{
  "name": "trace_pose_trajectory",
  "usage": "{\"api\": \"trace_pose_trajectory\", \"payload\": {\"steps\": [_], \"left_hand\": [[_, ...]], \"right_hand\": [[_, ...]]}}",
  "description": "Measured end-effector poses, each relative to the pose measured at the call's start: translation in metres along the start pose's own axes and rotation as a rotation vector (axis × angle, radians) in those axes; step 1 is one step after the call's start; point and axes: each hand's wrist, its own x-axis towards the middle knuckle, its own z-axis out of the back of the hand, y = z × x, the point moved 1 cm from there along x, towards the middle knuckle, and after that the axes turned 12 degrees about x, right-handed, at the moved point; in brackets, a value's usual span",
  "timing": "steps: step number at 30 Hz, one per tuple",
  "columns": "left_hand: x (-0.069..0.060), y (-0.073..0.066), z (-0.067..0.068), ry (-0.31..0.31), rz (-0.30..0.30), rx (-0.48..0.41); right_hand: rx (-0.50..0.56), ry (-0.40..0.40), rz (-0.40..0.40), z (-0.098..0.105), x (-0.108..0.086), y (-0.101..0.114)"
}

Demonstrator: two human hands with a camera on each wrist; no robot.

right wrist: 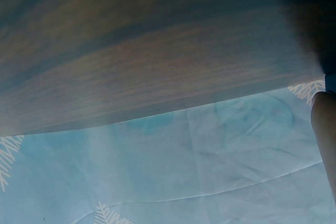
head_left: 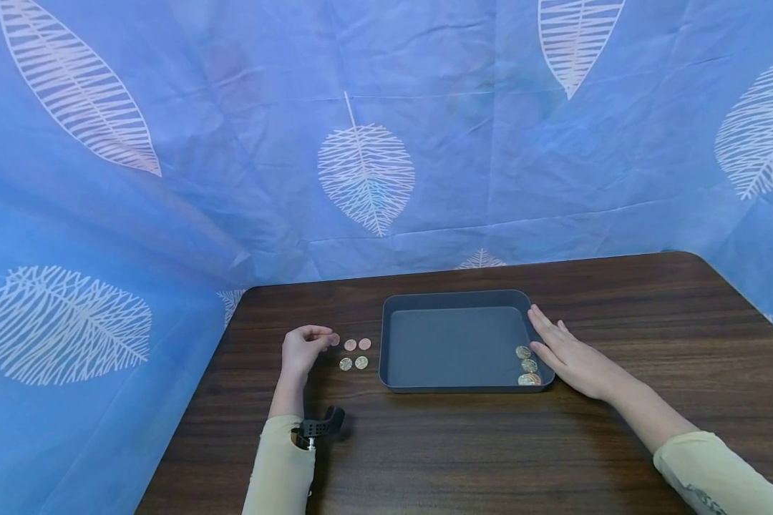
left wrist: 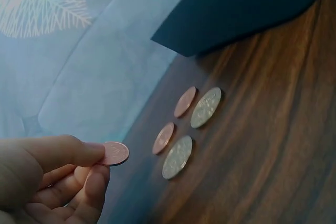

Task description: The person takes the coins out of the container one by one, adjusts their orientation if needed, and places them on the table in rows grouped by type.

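Note:
My left hand pinches a copper-coloured coin between thumb and fingertips, just left of the loose coins. Two more copper-coloured coins lie on the table, with two gold-coloured coins in front of them. To their right is a dark grey rectangular tray. Several coins sit along the inside of its right end, mostly gold-coloured, some overlapping at the front. My right hand rests against the tray's right rim with its fingers straight; only part of a finger shows in the right wrist view.
The dark wooden table has a rounded far right corner. Behind it and to its left hangs a blue cloth with white leaf prints. A black band with a camera is worn on my left wrist.

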Motion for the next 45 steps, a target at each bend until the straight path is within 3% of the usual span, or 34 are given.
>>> {"api": "trace_pose_trajectory", "payload": {"steps": [11, 20, 39, 45], "left_hand": [[0.004, 0.006, -0.004, -0.004, 0.017, 0.184], [0.008, 0.007, -0.008, -0.016, -0.007, 0.249], [0.008, 0.005, -0.011, -0.048, 0.002, 0.245], [0.008, 0.006, -0.010, -0.033, 0.031, 0.169]], "right_hand": [[-0.004, 0.005, -0.011, 0.000, 0.000, 0.002], [-0.002, -0.002, -0.003, 0.000, -0.002, 0.003], [-0.008, 0.001, -0.008, 0.000, -0.002, 0.000], [-0.003, -0.001, -0.003, 0.000, -0.002, 0.002]]}}
